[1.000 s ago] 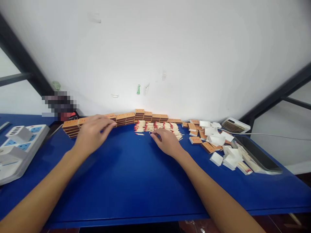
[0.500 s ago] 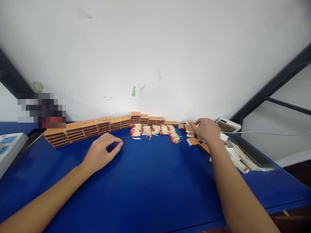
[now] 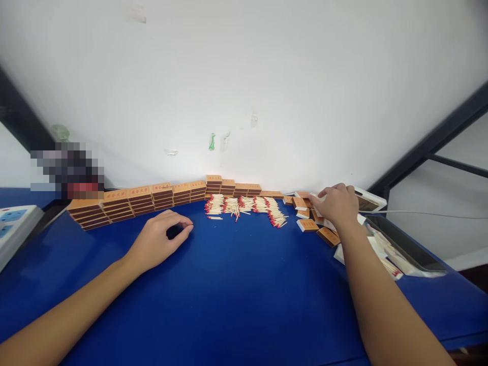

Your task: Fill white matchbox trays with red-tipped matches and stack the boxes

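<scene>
My left hand (image 3: 160, 235) rests on the blue table with its fingers curled and thumb and forefinger tips nearly meeting. I see nothing between them. To the right, my right hand (image 3: 338, 206) reaches over loose orange matchboxes (image 3: 307, 225), bent fingers and thumb drawn together. What it grips, if anything, is hidden. Between the hands, red-tipped matches (image 3: 249, 204) lie in several piles. Behind my left hand runs a long row of stacked matchboxes (image 3: 141, 200) with dark brown sides. A lower stack (image 3: 247, 189) continues it behind the matches.
A white wall (image 3: 244, 76) stands behind the blue table (image 3: 229, 300). On the right are a dark tray (image 3: 407, 244), a white device (image 3: 369, 200) with a cable, and matches (image 3: 392, 268) beside pale wrapping. A power strip (image 3: 15, 223) lies far left.
My right hand has shifted slightly right over the loose matchboxes, uncovering more of them. The left hand has stayed in place. The view has turned a little.
</scene>
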A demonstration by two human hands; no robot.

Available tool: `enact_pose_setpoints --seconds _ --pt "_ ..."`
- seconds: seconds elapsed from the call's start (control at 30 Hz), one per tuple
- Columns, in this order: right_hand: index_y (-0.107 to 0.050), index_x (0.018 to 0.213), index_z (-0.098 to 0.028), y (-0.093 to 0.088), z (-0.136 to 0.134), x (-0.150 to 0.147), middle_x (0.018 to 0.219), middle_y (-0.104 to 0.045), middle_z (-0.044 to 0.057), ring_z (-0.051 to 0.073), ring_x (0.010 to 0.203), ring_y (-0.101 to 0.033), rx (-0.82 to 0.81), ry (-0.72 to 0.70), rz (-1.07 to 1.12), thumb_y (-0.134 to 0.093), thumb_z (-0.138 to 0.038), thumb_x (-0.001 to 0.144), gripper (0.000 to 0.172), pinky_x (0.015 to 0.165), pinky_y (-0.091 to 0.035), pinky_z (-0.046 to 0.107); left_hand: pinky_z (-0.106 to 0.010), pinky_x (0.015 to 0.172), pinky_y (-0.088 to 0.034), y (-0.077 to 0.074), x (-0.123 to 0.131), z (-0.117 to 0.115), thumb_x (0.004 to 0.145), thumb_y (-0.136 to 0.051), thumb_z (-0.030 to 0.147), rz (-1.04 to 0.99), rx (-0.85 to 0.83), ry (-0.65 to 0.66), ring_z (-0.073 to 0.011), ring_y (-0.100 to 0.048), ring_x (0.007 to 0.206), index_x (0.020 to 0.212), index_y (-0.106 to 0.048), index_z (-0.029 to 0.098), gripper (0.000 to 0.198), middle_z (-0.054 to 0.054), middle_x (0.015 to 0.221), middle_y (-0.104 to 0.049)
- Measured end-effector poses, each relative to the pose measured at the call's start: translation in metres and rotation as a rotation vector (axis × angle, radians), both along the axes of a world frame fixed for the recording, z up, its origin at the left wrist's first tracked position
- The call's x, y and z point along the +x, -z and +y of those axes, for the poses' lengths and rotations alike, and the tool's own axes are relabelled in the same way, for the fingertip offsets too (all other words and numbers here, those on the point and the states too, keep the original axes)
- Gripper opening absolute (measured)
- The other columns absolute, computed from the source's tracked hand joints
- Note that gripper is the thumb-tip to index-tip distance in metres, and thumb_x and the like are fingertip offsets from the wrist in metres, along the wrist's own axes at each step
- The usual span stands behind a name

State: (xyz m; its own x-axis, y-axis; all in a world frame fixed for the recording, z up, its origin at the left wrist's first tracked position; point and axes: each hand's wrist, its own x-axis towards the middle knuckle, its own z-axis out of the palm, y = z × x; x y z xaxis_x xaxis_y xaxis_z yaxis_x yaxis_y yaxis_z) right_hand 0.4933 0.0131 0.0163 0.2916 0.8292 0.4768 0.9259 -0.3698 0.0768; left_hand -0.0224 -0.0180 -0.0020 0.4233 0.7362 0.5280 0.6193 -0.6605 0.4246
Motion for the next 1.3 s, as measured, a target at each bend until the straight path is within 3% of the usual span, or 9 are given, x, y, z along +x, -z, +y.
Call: enact_pose_setpoints --seconds 0.2,0.33,0.43,0.5,0.6,0.7,0.97,1.17,1.3 --pt "-0.082 0.097 -0.01 -0.002 -0.003 -0.01 0.115 -0.068 0.025 0.039 0.117 -0.052 -0.034 0.0 0.009 -0.053 -0.037 0.098 0.039 0.093 -0.044 0.047 -0.031 0.089 -0.057 0.002 -0.001 0.001 0.102 -0.064 0.036 0.001 -0.007 0.001 -0.0197 -0.072 0.096 0.099 -0.078 0.025 0.018 0.0 0.101 -0.08" --pt "-0.078 0.089 -0.01 -0.025 -0.006 -0.034 0.107 -0.067 0.024 0.039 0.113 -0.055 0.199 -0.122 0.017 -0.055 -0.032 0.095 0.033 0.099 -0.044 0.05 -0.032 0.09 -0.057 0.003 -0.001 0.001 0.102 -0.064 0.036 0.001 0.012 0.002 -0.02 -0.072 0.096 0.101 -0.077 0.025 0.017 -0.001 0.101 -0.08" --pt "-0.071 0.082 -0.017 -0.04 -0.018 -0.088 0.097 -0.067 0.016 0.032 0.098 -0.061 0.381 -0.372 0.15 -0.06 -0.029 0.091 0.018 0.09 -0.049 0.044 -0.034 0.091 -0.057 0.002 0.0 -0.001 0.102 -0.065 0.033 0.015 0.052 0.019 -0.0203 -0.072 0.098 0.107 -0.076 0.024 0.016 -0.002 0.103 -0.079" --pt "-0.066 0.081 -0.02 -0.038 -0.034 -0.137 0.088 -0.066 0.009 0.023 0.082 -0.061 0.311 -0.667 0.297 -0.061 -0.026 0.093 0.015 0.079 -0.05 0.037 -0.034 0.091 -0.057 0.001 0.004 -0.005 0.102 -0.065 0.031 0.028 0.078 0.045 -0.0206 -0.071 0.099 0.109 -0.075 0.023 0.015 -0.003 0.104 -0.078" --pt "-0.064 0.086 -0.021 -0.017 -0.063 -0.205 0.091 -0.067 0.006 0.02 0.084 -0.063 0.087 -1.029 0.387 -0.057 -0.02 0.098 0.015 0.078 -0.05 0.034 -0.035 0.09 -0.057 -0.001 0.013 -0.015 0.102 -0.068 0.028 0.025 0.084 0.098 -0.0205 -0.07 0.1 0.114 -0.073 0.023 0.015 -0.004 0.106 -0.077" --pt "-0.065 0.088 -0.02 0.007 -0.083 -0.241 0.089 -0.065 0.005 0.019 0.08 -0.062 -0.012 -1.157 0.431 -0.06 -0.019 0.099 0.012 0.072 -0.049 0.032 -0.037 0.091 -0.057 -0.003 0.024 -0.027 0.098 -0.073 0.026 0.021 0.06 0.146 -0.0215 -0.068 0.1 0.122 -0.07 0.023 0.024 -0.005 0.108 -0.076" --pt "-0.073 0.101 -0.023 0.009 -0.074 -0.237 0.085 -0.067 0.001 0.015 0.071 -0.059 -0.179 -1.072 0.872 -0.057 -0.026 0.107 0.018 0.069 -0.048 0.03 -0.047 0.095 -0.056 -0.002 0.032 -0.037 0.085 -0.088 0.049 0.157 0.009 0.133 -0.029 -0.069 0.105 0.13 -0.067 0.021 0.057 -0.009 0.118 -0.074" --pt "-0.069 0.126 -0.024 0.009 -0.07 -0.226 0.121 -0.064 0.008 0.016 0.088 -0.065 -0.272 -1.134 0.732 -0.055 0.003 0.084 0.051 0.079 -0.054 0.031 -0.046 0.094 -0.056 -0.003 0.034 -0.037 0.088 -0.083 0.056 0.179 -0.002 0.138 -0.0288 -0.069 0.105 0.129 -0.069 0.021 0.056 -0.01 0.12 -0.074" --pt "-0.072 0.113 -0.022 0.002 -0.072 -0.229 0.116 -0.066 0.008 0.017 0.085 -0.064 -0.309 -1.137 0.615 -0.065 -0.007 0.086 0.032 0.078 -0.052 0.033 -0.048 0.095 -0.055 -0.005 0.041 -0.038 0.086 -0.083 0.061 0.211 0.0 0.161 -0.0309 -0.069 0.106 0.123 -0.071 0.021 0.055 -0.01 0.118 -0.076"
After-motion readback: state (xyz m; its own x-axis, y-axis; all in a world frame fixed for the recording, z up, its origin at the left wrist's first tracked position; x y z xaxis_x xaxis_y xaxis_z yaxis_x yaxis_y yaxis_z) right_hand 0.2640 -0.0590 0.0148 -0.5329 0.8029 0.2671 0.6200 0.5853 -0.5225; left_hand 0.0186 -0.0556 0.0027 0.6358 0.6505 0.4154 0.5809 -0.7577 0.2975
